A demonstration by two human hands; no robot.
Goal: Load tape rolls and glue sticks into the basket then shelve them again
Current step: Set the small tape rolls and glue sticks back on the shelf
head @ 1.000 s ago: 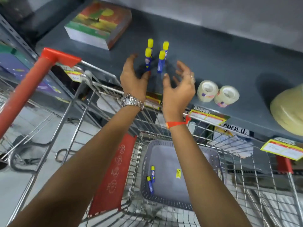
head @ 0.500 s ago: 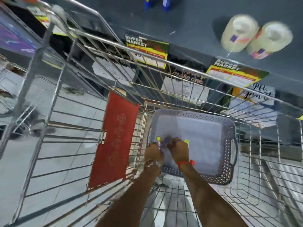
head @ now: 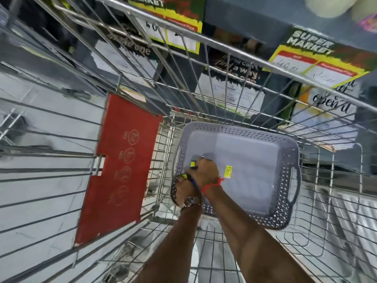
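Both hands are reaching down into the grey perforated basket (head: 285,213), which is sitting inside the wire shopping cart (head: 204,64) at the centre right of the frame. The right hand (head: 206,172) is lying at the basket's left end with its fingers curled around a glue stick (head: 192,164), whose yellow cap is showing at the knuckles. The left hand (head: 183,190), wearing a metal watch, is lying just below and left of it, at the basket's left rim, with a second yellow-capped glue stick (head: 185,176) at its fingers; the blur is making it impossible to tell whether those fingers are clenching it. A small yellow sticker (head: 228,170) is lying on the basket floor just right of the right hand, its print too small to read. A red flap (head: 120,166) with round "NO" symbols is hanging at the left of the cart. Along the top, shelf price tags (head: 314,58) are reading "SUPER MARKET", and blurred pale tape rolls (head: 326,6) are showing at the upper right corner.
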